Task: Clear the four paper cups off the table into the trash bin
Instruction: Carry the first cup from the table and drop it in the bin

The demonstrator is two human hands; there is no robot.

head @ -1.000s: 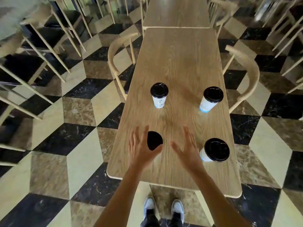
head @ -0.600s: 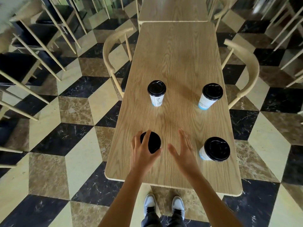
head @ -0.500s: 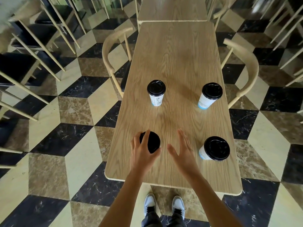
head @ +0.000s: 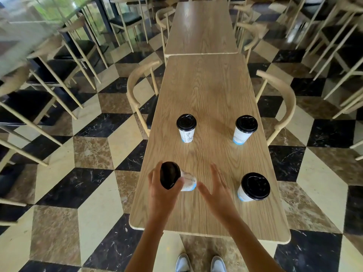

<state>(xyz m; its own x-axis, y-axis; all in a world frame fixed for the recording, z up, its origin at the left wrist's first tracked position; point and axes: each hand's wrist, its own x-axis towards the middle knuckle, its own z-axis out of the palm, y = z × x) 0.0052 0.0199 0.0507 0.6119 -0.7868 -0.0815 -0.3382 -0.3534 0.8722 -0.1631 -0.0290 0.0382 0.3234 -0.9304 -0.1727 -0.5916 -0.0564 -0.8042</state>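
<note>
Several white paper cups with black lids are on the wooden table [head: 208, 91]. My left hand [head: 163, 191] is shut on the near-left cup [head: 176, 178], which is tilted with its lid pointing left and its base off the tabletop. My right hand [head: 216, 190] hovers open just right of that cup, fingers spread, touching nothing. The near-right cup [head: 253, 187] stands beside my right hand. The far-left cup [head: 186, 128] and far-right cup [head: 244, 129] stand upright further up the table. No trash bin is in view.
A wooden armchair [head: 137, 95] is tucked in at the table's left side and another armchair [head: 282, 103] at its right. A second table [head: 200, 26] abuts the far end. More chairs crowd the far left and right over a checkered marble floor [head: 88, 154].
My left hand closed around the near-left cup and tipped it up off the table. My right hand stayed open beside it. The view pulled back slightly.
</note>
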